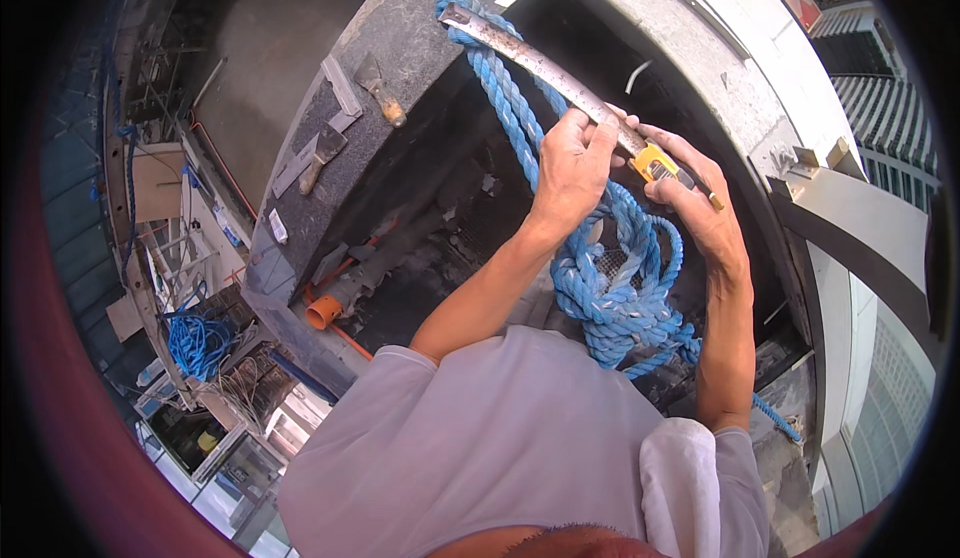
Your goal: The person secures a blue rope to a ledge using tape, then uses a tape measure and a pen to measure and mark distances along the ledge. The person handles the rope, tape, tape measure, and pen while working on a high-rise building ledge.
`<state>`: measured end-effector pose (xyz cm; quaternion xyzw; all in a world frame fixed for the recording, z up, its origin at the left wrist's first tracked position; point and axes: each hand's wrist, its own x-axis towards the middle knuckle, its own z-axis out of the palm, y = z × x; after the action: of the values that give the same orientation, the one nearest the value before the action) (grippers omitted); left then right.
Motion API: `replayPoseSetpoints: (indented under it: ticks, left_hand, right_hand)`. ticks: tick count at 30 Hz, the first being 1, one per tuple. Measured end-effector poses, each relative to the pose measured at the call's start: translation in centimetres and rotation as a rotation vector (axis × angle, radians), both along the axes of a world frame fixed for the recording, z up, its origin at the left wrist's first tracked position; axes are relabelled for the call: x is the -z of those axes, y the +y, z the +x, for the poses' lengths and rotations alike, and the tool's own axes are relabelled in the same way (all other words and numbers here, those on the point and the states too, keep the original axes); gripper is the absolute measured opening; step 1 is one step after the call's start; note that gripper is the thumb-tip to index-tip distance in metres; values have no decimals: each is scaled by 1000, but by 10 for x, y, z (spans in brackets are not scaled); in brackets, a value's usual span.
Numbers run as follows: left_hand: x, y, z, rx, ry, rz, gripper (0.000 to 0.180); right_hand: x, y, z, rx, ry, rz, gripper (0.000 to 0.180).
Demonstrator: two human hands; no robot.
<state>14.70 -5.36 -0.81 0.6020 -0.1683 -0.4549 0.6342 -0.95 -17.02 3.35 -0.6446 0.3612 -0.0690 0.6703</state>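
Observation:
My right hand (pixel 703 203) is closed around the yellow case of a tape measure (pixel 655 163). From the case a worn metal blade (pixel 530 61) runs up and left, its far end lying over a thick blue rope (pixel 507 98) near the stone ledge. Closed on the blade close to the case, my left hand (pixel 573 170) pinches it between thumb and fingers. Below my hands hangs a large knotted bundle of the same rope (pixel 618 308), in front of a dark recess.
Two scrapers (pixel 380 93) (pixel 322 155) lie on the grey stone ledge (pixel 400 33) beside thin strips. An orange pipe (pixel 322 312) sticks out at the recess's lower left. Coiled blue rope (pixel 198 346) lies farther down left. A steep drop with buildings (pixel 880 108) shows at right.

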Motion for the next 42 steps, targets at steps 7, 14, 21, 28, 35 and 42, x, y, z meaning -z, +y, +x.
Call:
replayPoseSetpoints:
  ticks: [7, 14, 21, 28, 35, 42]
  left_hand:
    - [30, 0, -58, 60, 414, -42, 27]
    - [41, 6, -75, 103, 511, -25, 32]
    - [40, 5, -75, 97, 502, -14, 32]
    - [42, 7, -90, 132, 503, 4, 35]
    - [43, 8, -91, 177, 516, 35, 37]
    - [48, 11, -90, 196, 509, 14, 37]
  right_hand:
    - [15, -12, -87, 28, 81, -30, 64]
    - [15, -1, -106, 41, 105, -11, 59]
    - [25, -5, -108, 18, 98, -6, 59]
    - [37, -7, -112, -49, 112, -113, 71]
    - [36, -2, -118, -43, 136, -124, 70]
    - [40, 3, -119, 2, 97, -117, 62]
